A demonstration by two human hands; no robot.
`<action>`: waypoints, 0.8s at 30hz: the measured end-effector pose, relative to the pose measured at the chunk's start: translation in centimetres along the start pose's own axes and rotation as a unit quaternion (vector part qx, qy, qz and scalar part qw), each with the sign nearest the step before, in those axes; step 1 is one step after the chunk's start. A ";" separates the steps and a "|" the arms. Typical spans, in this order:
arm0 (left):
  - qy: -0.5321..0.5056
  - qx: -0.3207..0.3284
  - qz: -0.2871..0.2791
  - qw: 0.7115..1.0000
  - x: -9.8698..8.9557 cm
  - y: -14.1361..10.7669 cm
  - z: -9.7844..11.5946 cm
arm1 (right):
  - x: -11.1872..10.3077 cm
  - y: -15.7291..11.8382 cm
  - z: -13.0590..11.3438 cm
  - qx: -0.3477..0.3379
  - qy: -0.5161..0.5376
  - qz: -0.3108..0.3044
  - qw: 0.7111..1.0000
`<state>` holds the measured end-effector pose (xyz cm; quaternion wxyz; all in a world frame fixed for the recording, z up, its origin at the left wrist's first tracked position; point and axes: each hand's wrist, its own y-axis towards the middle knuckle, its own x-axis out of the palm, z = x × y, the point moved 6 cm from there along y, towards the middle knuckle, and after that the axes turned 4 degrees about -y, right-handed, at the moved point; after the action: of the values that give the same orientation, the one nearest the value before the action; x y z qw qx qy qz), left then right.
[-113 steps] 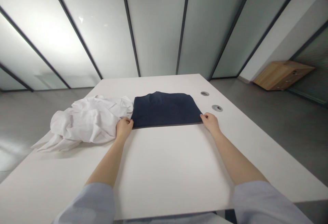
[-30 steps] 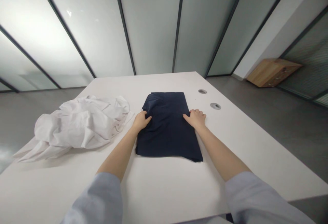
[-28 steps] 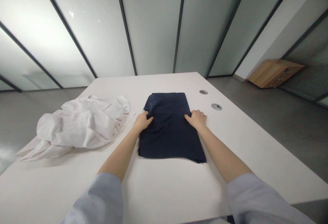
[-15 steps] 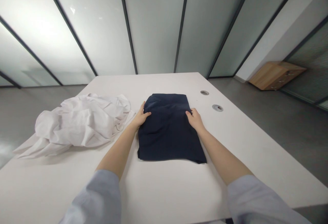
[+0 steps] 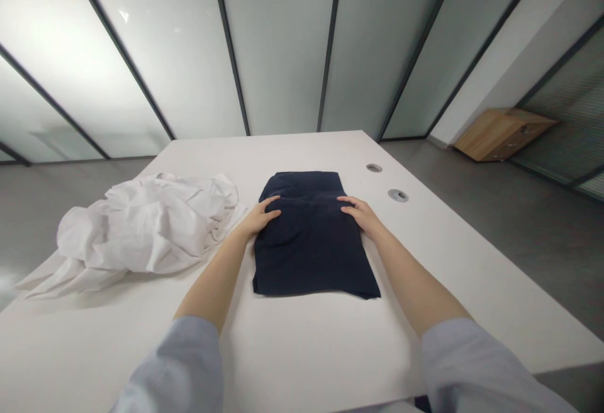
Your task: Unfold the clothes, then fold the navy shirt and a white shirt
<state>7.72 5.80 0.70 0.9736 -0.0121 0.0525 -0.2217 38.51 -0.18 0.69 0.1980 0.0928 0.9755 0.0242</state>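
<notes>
At mid-tabletop, L hand [image 5: 261,218] and R hand [image 5: 360,213] rest palm-down, open, fingers slightly curved, on either side of the upper part of a folded navy garment [image 5: 309,252]. No visible pinch or grip by either hand. Garment lies flat, roughly centred on the white tabletop [image 5: 311,353], long axis pointing away from the person. Judged soft, light and limp, so likely to slump if lifted at one pt; best taken along both side edges w/ flat hands. Pale blue sleeves [image 5: 174,362] cover the arms near the frame's lower edge. Crumpled white garment [image 5: 141,227] lies just L of L hand, apparently not touching navy. Round grommets [image 5: 397,195] sit in tabletop beyond R hand; wooden drawer unit [image 5: 503,134] stands on floor further R. Dark fabric hides seams & fold layers; garment type unconfirmed. White item's shape also unclear.
</notes>
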 end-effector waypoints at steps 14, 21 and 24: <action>0.100 0.001 -0.018 0.995 -1.2 -0.2 0.1 | 0.6 -0.6 -0.3 0.044 -0.006 -0.149 0.988; 0.270 0.015 -0.024 0.962 -2.0 0.6 0.4 | 0.5 0.5 -1.1 -0.024 -0.132 -0.088 0.987; 0.359 0.007 -0.002 0.933 -2.0 0.4 1.2 | 0.8 0.6 -1.6 -0.045 -0.172 -0.091 0.980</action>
<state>6.19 7.04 2.05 0.8897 0.0753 0.3965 -0.2136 37.26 0.54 1.96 0.3683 -0.0028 0.9291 0.0333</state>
